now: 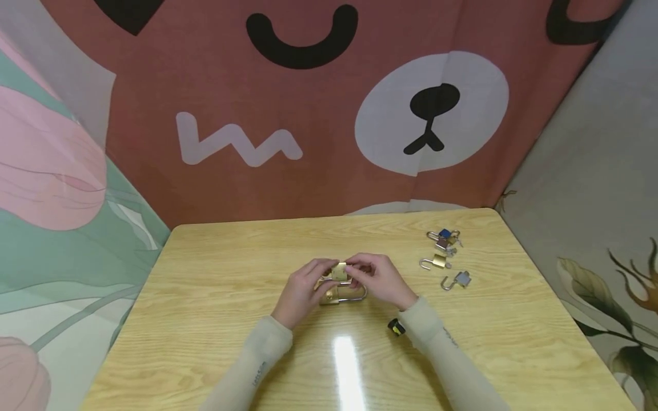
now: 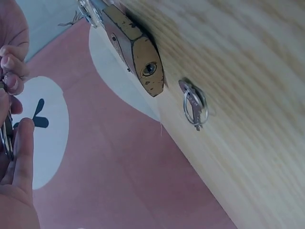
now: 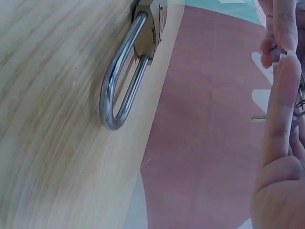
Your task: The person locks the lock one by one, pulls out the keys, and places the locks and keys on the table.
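Note:
Over the middle of the table, my left hand [image 1: 307, 288] grips a small brass padlock [image 1: 340, 272] from its shackle side. Across from it, my right hand [image 1: 382, 278] pinches at the padlock's other end; in the right wrist view a key [image 3: 259, 118] and a ring [image 3: 300, 109] show beside its fingers, which hide part of them. Just below the hands lies a larger brass padlock [image 1: 330, 296] with a long steel shackle [image 3: 110, 90] pointing right. Loose keys on a ring [image 2: 194, 106] lie by its keyhole end in the left wrist view.
At the right back of the table are a brass padlock [image 1: 439, 261] and a grey padlock [image 1: 464, 278], both with raised shackles. Behind them sit a blue padlock [image 1: 445, 233] and a brown padlock [image 1: 442, 244]. A small black and yellow object [image 1: 396, 327] is by the right wrist.

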`<control>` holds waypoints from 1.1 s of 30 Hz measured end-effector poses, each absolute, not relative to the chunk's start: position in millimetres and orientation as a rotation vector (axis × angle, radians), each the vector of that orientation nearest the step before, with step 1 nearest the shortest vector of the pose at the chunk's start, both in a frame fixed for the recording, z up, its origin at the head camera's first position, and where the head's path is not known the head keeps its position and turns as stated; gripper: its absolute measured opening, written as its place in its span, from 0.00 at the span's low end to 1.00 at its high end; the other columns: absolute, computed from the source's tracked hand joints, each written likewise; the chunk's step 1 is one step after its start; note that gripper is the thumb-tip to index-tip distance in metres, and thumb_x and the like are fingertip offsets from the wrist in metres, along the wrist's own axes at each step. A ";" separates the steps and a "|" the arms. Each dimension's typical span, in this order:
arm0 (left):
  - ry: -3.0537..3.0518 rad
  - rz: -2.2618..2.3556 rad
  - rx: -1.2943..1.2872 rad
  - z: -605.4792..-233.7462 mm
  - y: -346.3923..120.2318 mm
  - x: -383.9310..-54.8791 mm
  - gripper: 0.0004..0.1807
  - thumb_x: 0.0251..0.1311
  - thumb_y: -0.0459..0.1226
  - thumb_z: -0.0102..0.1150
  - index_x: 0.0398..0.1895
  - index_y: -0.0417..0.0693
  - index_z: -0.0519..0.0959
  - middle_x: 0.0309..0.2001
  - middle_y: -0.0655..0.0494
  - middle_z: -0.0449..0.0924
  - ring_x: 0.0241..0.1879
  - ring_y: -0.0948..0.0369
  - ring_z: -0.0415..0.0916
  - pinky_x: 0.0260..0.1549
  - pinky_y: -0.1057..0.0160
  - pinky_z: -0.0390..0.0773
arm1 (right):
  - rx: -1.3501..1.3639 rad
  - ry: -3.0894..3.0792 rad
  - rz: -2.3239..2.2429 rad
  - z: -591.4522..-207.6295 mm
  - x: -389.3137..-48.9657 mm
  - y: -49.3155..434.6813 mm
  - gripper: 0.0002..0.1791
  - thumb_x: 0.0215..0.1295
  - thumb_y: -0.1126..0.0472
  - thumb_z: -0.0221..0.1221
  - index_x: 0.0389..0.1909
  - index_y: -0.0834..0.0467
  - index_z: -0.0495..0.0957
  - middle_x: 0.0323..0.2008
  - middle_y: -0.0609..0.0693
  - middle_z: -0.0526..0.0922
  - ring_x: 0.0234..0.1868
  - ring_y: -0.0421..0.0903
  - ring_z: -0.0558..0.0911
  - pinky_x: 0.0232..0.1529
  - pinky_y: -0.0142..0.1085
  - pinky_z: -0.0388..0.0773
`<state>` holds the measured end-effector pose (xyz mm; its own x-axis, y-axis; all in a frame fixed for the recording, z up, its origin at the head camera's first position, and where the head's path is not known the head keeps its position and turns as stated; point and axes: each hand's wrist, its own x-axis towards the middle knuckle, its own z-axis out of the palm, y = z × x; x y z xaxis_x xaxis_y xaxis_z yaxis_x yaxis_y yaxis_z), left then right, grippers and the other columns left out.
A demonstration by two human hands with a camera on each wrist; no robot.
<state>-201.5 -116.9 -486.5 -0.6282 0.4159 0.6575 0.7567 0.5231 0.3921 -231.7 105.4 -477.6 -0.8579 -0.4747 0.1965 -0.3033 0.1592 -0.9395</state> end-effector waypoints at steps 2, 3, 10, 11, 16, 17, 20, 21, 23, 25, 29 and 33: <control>-2.290 -0.921 -0.956 -486.8 -117.6 -201.8 0.22 0.61 0.33 0.72 0.58 0.40 0.80 0.52 0.50 0.85 0.45 0.57 0.86 0.46 0.67 0.87 | -0.776 2.285 -1.778 -477.4 -231.5 107.3 0.09 0.76 0.62 0.61 0.47 0.64 0.85 0.32 0.58 0.86 0.28 0.55 0.87 0.32 0.49 0.89; -2.298 -0.919 -0.956 -486.6 -117.8 -201.6 0.22 0.61 0.33 0.72 0.59 0.40 0.80 0.52 0.50 0.85 0.46 0.58 0.86 0.47 0.68 0.86 | -0.779 2.284 -1.772 -476.9 -231.2 107.9 0.09 0.76 0.62 0.60 0.46 0.64 0.85 0.32 0.58 0.86 0.28 0.52 0.87 0.32 0.50 0.89; -2.320 -0.916 -0.955 -486.4 -116.5 -201.6 0.22 0.61 0.34 0.72 0.58 0.41 0.81 0.52 0.52 0.85 0.46 0.59 0.86 0.48 0.70 0.85 | -0.807 2.344 -1.687 -477.2 -230.5 111.1 0.10 0.79 0.62 0.56 0.46 0.62 0.85 0.30 0.55 0.85 0.29 0.52 0.84 0.31 0.45 0.87; -2.325 -0.916 -0.954 -486.2 -116.4 -201.2 0.22 0.61 0.34 0.72 0.58 0.42 0.81 0.52 0.52 0.85 0.46 0.59 0.86 0.47 0.70 0.86 | -0.811 2.364 -1.671 -477.5 -230.4 111.6 0.10 0.79 0.62 0.56 0.47 0.62 0.85 0.30 0.54 0.84 0.29 0.53 0.83 0.30 0.42 0.86; -2.358 -0.928 -0.919 -487.6 -117.9 -200.4 0.23 0.61 0.34 0.73 0.59 0.42 0.81 0.51 0.52 0.85 0.45 0.59 0.86 0.46 0.68 0.87 | -0.786 2.439 -1.654 -480.5 -231.1 117.9 0.13 0.80 0.61 0.54 0.54 0.60 0.83 0.29 0.57 0.82 0.29 0.54 0.80 0.27 0.31 0.78; -2.356 -0.934 -0.908 -488.0 -119.4 -200.5 0.23 0.60 0.34 0.74 0.58 0.42 0.81 0.51 0.52 0.85 0.45 0.59 0.86 0.46 0.67 0.87 | -0.776 2.453 -1.665 -481.8 -232.5 120.6 0.13 0.80 0.61 0.54 0.56 0.60 0.83 0.29 0.57 0.81 0.29 0.54 0.80 0.27 0.31 0.78; -2.342 -0.944 -0.877 -488.2 -125.3 -200.9 0.24 0.57 0.34 0.76 0.58 0.41 0.81 0.49 0.52 0.86 0.44 0.59 0.86 0.45 0.65 0.87 | -0.730 2.489 -1.709 -486.2 -237.6 129.3 0.13 0.80 0.63 0.54 0.56 0.60 0.83 0.31 0.61 0.82 0.29 0.52 0.80 0.30 0.32 0.79; -2.333 -0.945 -0.876 -488.0 -127.3 -201.3 0.25 0.56 0.33 0.76 0.58 0.41 0.81 0.49 0.52 0.86 0.44 0.59 0.86 0.45 0.65 0.87 | -0.723 2.498 -1.719 -487.3 -239.6 132.1 0.12 0.80 0.64 0.54 0.56 0.61 0.83 0.31 0.60 0.82 0.29 0.50 0.80 0.30 0.32 0.80; -2.321 -0.932 -0.877 -486.9 -129.2 -201.5 0.25 0.56 0.34 0.76 0.57 0.41 0.81 0.49 0.52 0.86 0.43 0.60 0.85 0.45 0.66 0.87 | -0.695 2.522 -1.705 -488.7 -242.4 135.3 0.12 0.79 0.64 0.55 0.54 0.60 0.84 0.32 0.59 0.84 0.31 0.53 0.81 0.32 0.33 0.81; -2.321 -0.926 -0.886 -486.4 -130.1 -201.6 0.24 0.57 0.34 0.75 0.58 0.41 0.81 0.50 0.52 0.86 0.44 0.60 0.85 0.45 0.66 0.87 | -0.687 2.549 -1.663 -487.8 -243.8 135.9 0.12 0.79 0.64 0.56 0.54 0.60 0.84 0.33 0.57 0.85 0.34 0.56 0.83 0.34 0.33 0.81; -2.329 -0.928 -0.902 -486.6 -130.5 -201.3 0.23 0.59 0.35 0.74 0.58 0.42 0.81 0.50 0.52 0.86 0.44 0.61 0.86 0.46 0.67 0.86 | -0.705 2.630 -1.532 -484.9 -246.3 133.3 0.11 0.78 0.62 0.57 0.52 0.59 0.85 0.34 0.53 0.86 0.37 0.55 0.83 0.37 0.32 0.80; -2.331 -0.930 -0.900 -487.0 -130.3 -200.5 0.23 0.60 0.35 0.74 0.58 0.42 0.81 0.51 0.52 0.85 0.45 0.60 0.86 0.46 0.68 0.86 | -0.737 2.731 -1.387 -485.0 -251.3 129.6 0.09 0.77 0.61 0.60 0.49 0.58 0.87 0.35 0.46 0.87 0.37 0.46 0.81 0.37 0.33 0.79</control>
<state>-200.5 -130.3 -487.0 -0.6740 0.3980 0.6223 0.7171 0.5548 0.4218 -251.3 129.6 -485.0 -0.8906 -0.4016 0.2135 -0.4093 0.5031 -0.7611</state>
